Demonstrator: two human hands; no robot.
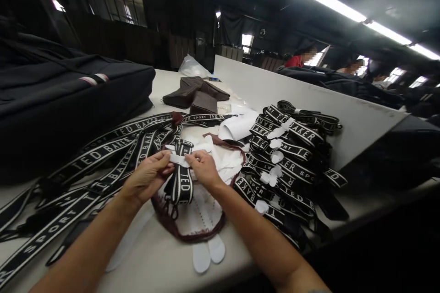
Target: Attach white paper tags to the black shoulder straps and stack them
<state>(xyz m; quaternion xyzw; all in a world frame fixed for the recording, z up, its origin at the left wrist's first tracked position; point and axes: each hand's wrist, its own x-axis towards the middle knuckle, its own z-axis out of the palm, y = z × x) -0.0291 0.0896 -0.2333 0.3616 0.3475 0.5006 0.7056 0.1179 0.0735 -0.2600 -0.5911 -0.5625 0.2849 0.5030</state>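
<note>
Midway along the counter (pixel 154 256), a folded strap (pixel 183 185), black with white lettering, is between the two hands, with a white band (pixel 179 160) across it. The left hand (pixel 146 176) has its grip pinched on the band's left end; the right hand (pixel 206 169) has its grip pinched on the other end. Beneath them lies a brown-edged piece (pixel 199 237), white inside, its middle hidden by the strap and the hands. Two white strips (pixel 201 258) poke out past its near edge.

Close on the right, banded bundles (pixel 282 160) are heaped in a row, the right forearm passing just beside their near end. On the left, loose straps (pixel 106 146) sprawl over the counter, partly covered by the left forearm. A big dark bag (pixel 68 96) blocks the far left. Curled paper (pixel 237 127) sits just beyond the right hand, and farther back are brown pouches (pixel 204 100) and a plastic bag (pixel 193 67). Behind the bundles a white panel (pixel 285 87) closes off the far side; over it shows a person in red (pixel 293 61).
</note>
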